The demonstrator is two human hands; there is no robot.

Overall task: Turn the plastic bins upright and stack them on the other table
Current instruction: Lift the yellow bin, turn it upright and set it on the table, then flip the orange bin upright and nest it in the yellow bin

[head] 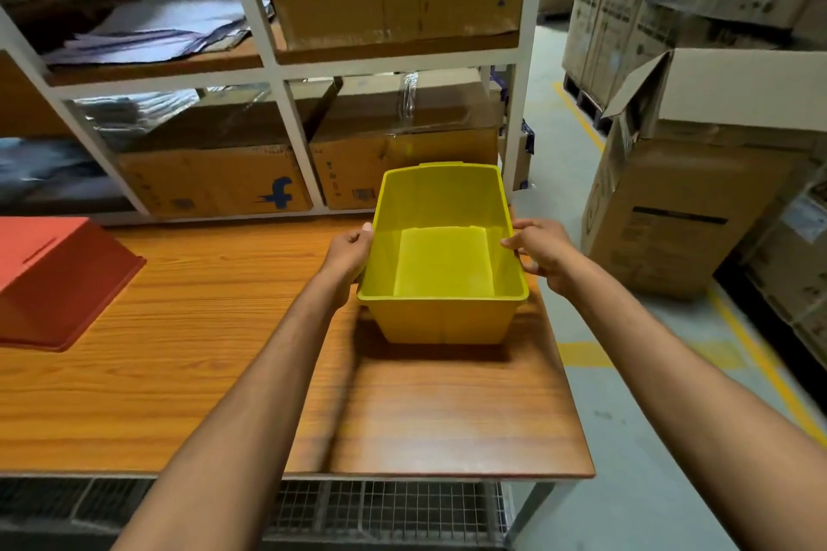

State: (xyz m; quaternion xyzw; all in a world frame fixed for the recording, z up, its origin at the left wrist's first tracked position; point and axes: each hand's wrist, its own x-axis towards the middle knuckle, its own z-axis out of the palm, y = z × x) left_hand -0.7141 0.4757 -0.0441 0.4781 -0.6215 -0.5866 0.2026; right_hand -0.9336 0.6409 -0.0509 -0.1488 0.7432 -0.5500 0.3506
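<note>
A yellow plastic bin [443, 264] is upright with its open mouth facing up, at the far right part of the wooden table [188, 371]. My left hand [351, 253] grips its left rim and my right hand [543, 253] grips its right rim. Whether its base rests on the table or hovers just above it is unclear. A red plastic bin [58, 282] lies upside down on the table at the far left, apart from both hands and partly cut off by the frame edge.
A white shelf rack [291, 72] with cardboard boxes and papers stands right behind the table. Tall cardboard cartons [684, 210] stand on the floor to the right, across an aisle with yellow floor lines. A wire mesh shelf [394, 510] sits under the table.
</note>
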